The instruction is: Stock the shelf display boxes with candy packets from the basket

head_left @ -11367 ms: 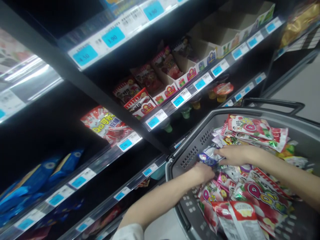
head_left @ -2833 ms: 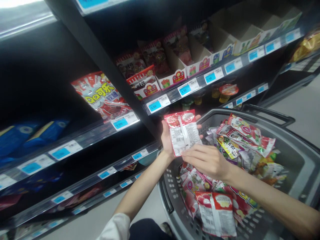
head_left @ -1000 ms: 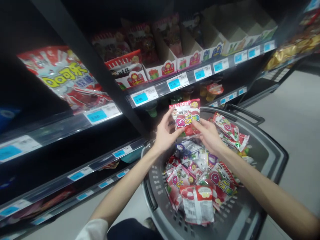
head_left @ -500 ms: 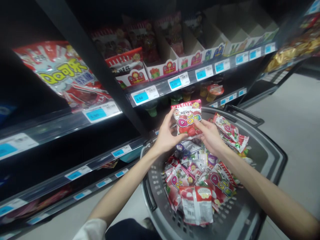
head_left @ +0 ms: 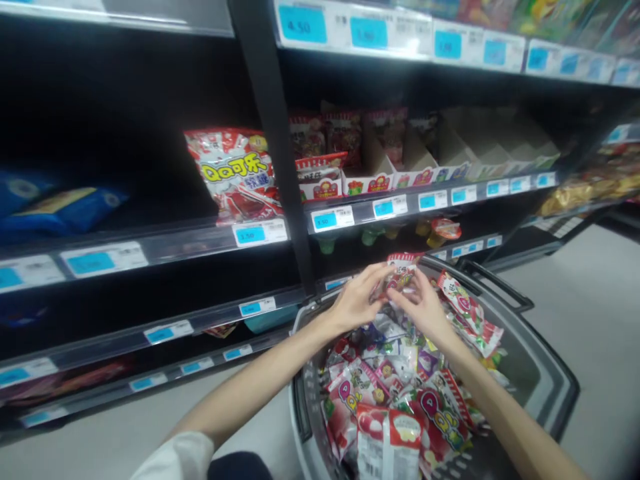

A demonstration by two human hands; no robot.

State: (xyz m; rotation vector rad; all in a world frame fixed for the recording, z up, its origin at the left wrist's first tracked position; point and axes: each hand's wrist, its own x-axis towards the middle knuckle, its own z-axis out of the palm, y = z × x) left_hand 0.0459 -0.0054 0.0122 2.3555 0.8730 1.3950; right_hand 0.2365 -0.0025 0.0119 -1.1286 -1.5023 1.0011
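Note:
A small red-and-white bag of gummy candy (head_left: 401, 267) is upright over the far side of a grey shopping basket (head_left: 543, 360). My left hand (head_left: 361, 298) curls its fingers round the bag's left side. From the right, my right hand (head_left: 424, 308) grips the same bag, thumb across its front. Fingers cover part of the print. Under my hands the basket holds many candy bags, among them a peach-coloured one (head_left: 350, 400), a dark red one (head_left: 440, 413) and one with its white back up (head_left: 387, 447). Another red-and-white bag (head_left: 463, 303) leans by the right wall.
Shelves with price tags (head_left: 333, 219) stand ahead and to the left. A large cola gummy bag (head_left: 235, 173) stands by the black upright (head_left: 273, 127). Display boxes (head_left: 370, 183) of candy line the middle shelf, with jelly cups (head_left: 444, 231) below. The basket's handle (head_left: 500, 285) juts toward the shelf.
The view has tilted up, showing a higher shelf. The gummy candy bag has moved down closer to the basket's contents and tilted, with both hands closer together around it.

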